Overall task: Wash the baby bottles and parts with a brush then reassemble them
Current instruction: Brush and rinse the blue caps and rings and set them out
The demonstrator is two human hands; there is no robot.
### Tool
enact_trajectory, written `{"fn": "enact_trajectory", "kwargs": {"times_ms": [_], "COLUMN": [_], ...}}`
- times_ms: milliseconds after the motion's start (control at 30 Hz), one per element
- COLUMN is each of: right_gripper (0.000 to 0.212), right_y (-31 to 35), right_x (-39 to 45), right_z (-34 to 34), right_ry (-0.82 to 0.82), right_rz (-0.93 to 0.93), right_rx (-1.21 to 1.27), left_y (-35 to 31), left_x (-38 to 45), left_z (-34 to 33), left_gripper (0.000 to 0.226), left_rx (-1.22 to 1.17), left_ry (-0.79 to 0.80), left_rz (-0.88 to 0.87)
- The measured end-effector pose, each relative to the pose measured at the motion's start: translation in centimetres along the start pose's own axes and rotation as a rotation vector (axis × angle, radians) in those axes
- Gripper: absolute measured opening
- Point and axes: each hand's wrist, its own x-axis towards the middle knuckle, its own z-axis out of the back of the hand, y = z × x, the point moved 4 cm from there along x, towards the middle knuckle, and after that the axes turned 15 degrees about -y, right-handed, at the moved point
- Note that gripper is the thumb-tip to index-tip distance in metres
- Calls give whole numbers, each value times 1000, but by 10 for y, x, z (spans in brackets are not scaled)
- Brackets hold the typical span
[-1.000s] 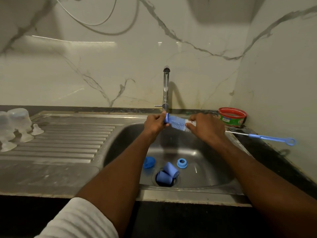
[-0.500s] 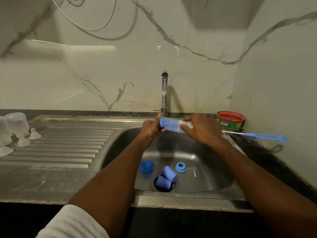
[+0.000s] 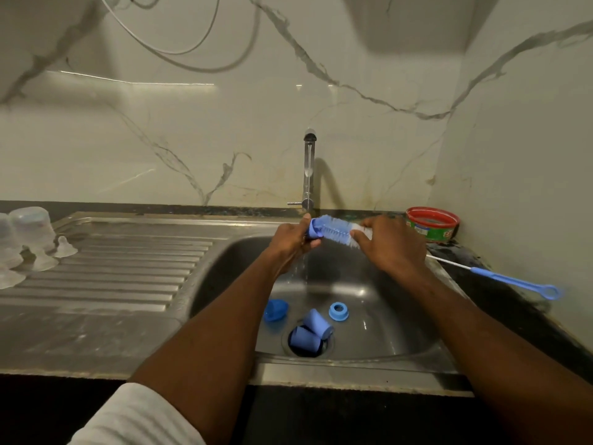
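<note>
Left hand [image 3: 293, 240]: fingers curled round a small blue ring part [image 3: 313, 228], pinched between thumb and fingertips under the running tap [image 3: 309, 168], above the sink basin [image 3: 369, 284].
Right hand [image 3: 390, 244]: fingers closed on the bottle brush [image 3: 337, 232] at the white end of its bristle head; thumb on the near side, palm covering the shaft.
Bottle brush: lying roughly level between the two hands, blue bristle tip pushed into the blue ring part; blue loop handle [image 3: 513, 282] sticking out past the right wrist over the dark counter.
Water: thin stream falling just beside the left fingers, reaching the basin floor.
Basin floor — two blue caps [image 3: 309, 332] lying on their sides over the drain, touching each other; one blue collar ring [image 3: 338, 311] upright just to their right; one blue dome-shaped piece [image 3: 276, 310] to their left.
Draining board [image 3: 128, 268], far left — clear bottles [image 3: 30, 226] standing upside down, clear teats [image 3: 65, 247] beside them.
Back right corner: red-rimmed tub [image 3: 431, 223] against the wall.
</note>
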Motion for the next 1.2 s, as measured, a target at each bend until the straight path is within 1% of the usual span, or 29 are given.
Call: {"fn": "enact_trajectory", "kwargs": {"times_ms": [100, 133, 167, 233, 300, 333, 400, 467, 533, 567, 600, 633, 700, 733, 800, 867, 1000, 1100, 1200], "right_gripper": [35, 35, 36, 38, 37, 36, 35, 34, 34, 35, 37, 38, 41, 42, 42, 40, 40, 42, 38], "right_y": [4, 7, 10, 12, 9, 7, 2, 0, 3, 7, 10, 11, 8, 5, -1, -4, 2, 7, 7], "right_x": [1, 2, 2, 3, 2, 0, -3, -4, -5, -5, -4, -4, -2, -1, -1, -2, -1, -1, 0], "right_z": [-5, -5, -4, 2, 8, 7, 2, -3, -4, -2, 1, 3, 5, 4, -1, -6, -10, -7, -1], "right_ry": [115, 158, 167, 73, -27, -37, 9, 113, 216, 234, 215, 165, 35, -5, -9, 42, 88, 20, -41], "right_rz": [64, 77, 91, 99, 32, -9, -51, -42, -18, -8, 1, 0, -3, -7, -21, -29, 18, 47, 43], "right_rx": [4, 47, 86, 96, 71, 57, 19, 6, 43, 91, 140, 167, 116, 68, 3, -17, -35, -18, -7], "left_y": [0, 0, -2, -3, -5, -5, -3, -1, 1, 0, -1, -1, -2, -2, -1, 2, 5, 2, -3], "left_x": [0, 2, 2, 4, 0, -2, 0, 0, 2, 2, 3, 3, -1, -3, -5, -3, 0, -1, -4], "left_z": [2, 6, 10, 13, 8, 5, 1, 3, 7, 10, 12, 11, 5, 2, -1, 0, 4, 4, 1], "left_gripper": [48, 48, 43, 37, 39, 41, 44, 44, 39, 34, 30, 29, 31, 30, 30, 33, 32, 29, 30], "left_rx": [73, 91, 92, 69, 13, -8, 31, 127, 167, 153, 112, 47, -74, -78, -4, 62, 124, 68, -50], "left_ry": [-51, -74, -88, -52, 1, 14, -5, -30, -53, -62, -62, -57, -29, -14, 7, 38, 31, 4, 27], "left_rz": [-111, -142, -158, -129, -27, -3, -50, -145, -206, -204, -178, -117, 42, 79, 33, -55, -71, -48, 11]}}
